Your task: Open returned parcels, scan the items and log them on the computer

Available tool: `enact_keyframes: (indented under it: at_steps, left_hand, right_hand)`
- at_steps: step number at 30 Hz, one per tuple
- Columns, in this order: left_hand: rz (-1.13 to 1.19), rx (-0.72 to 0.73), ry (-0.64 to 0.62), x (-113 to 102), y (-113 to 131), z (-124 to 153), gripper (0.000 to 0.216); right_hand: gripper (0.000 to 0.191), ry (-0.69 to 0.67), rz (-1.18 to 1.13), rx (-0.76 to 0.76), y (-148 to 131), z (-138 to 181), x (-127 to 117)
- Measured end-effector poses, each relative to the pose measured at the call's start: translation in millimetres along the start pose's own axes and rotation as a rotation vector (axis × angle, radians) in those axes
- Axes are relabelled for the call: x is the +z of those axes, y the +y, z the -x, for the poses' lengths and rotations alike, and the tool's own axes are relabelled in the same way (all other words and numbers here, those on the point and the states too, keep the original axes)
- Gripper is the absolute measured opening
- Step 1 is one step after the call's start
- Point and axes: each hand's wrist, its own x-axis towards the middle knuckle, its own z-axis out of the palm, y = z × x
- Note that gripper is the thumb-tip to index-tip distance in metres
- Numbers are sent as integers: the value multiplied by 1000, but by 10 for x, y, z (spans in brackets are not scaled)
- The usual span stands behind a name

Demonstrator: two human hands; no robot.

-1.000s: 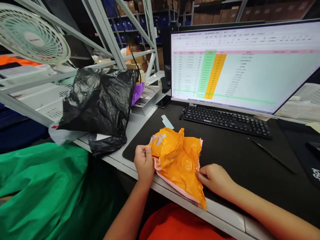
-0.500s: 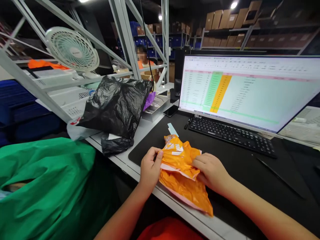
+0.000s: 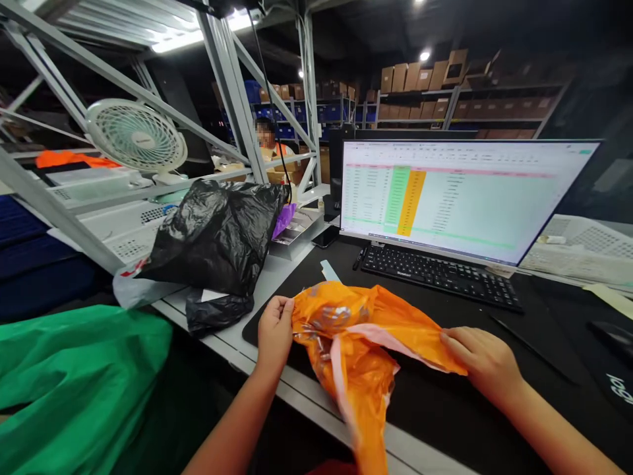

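Black mat [image 3: 445, 409], centre-right — my left hand [image 3: 275, 330] and right hand [image 3: 487, 361] pinch the orange bag [image 3: 366, 356], seemingly torn open, contents unseen

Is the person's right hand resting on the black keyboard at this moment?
No, the right hand pinches a flap of the orange bag, while the keyboard lies apart, in front of the monitor.

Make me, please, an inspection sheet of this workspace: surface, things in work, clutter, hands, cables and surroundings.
Surface: black mat, bare in places.
Things in work: orange bag, crumpled, pale pink edges showing.
Clutter: black plastic bag left of the mat; phone.
Hands: left hand pinches the orange bag's left side; right hand holds its right flap.
Cables: one black cable, hanging.
Surroundings: fan, monitor, keyboard, cardboard boxes behind.
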Motion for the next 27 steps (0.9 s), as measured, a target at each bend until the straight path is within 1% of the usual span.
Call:
enact_keyframes:
  at_steps: [2, 4, 6, 7, 11, 12, 14, 15, 16, 18, 19, 20, 21, 23, 24, 25, 27]
  left_hand:
    - [20, -89, -78, -43, -104, 12, 40]
    - [44, -174, -147, -72, -147, -2, 42]
    - [55, -221, -191, -65, -146, -49, 42]
    - [40, -213, -207, -49, -135, -81, 41]
    - [-130, -42, -281, 16, -34, -194, 35]
    - [-177, 12, -300, 7, 15, -201, 37]
    - [-264, 162, -369, -68, 150, -175, 54]
    - [-305, 259, -438, -131, 232, -145, 63]
    - [-340, 361, -535, -206, 319, -107, 70]
    - [-379, 520, -795, -360, 489, -24, 77]
    - [-390, 564, -911, -421, 561, 15, 78]
    - [-408, 588, -989, -462, 618, 49, 81]
    - [-434, 606, -1025, -477, 657, 76, 85]
    - [-502, 638, -1010, -431, 684, 108, 91]
    - [-529, 649, -983, -379, 674, 110, 87]
    - [-547, 655, -961, -316, 653, 103, 77]
    - [-557, 647, -908, -194, 587, 57, 40]
  right_hand:
    - [29, -147, 56, 30, 123, 274, -36]
    - [28, -273, 93, 68, 238, 475, -75]
    - [26, -342, 119, 95, 342, 565, -108]
    - [26, -356, 136, 108, 389, 567, -117]
    - [29, -383, 200, 182, 570, 384, -72]
    - [30, -387, 202, 206, 616, 314, -45]
    - [34, -403, 176, 267, 692, 167, -5]
    - [39, -407, 149, 299, 709, 90, -2]
    - [44, -407, 110, 327, 701, 8, -19]
    - [52, -389, -26, 353, 589, -176, -115]
    - [55, -375, -124, 336, 480, -278, -189]
    - [56, -365, -233, 306, 339, -385, -270]
    - [56, -366, -347, 260, 176, -492, -347]
    - [51, -408, -526, 145, -175, -676, -444]
    - [49, -424, -576, 97, -340, -741, -447]
    - [46, -431, -595, 55, -483, -781, -418]
    - [30, -405, -560, -13, -680, -783, -292]
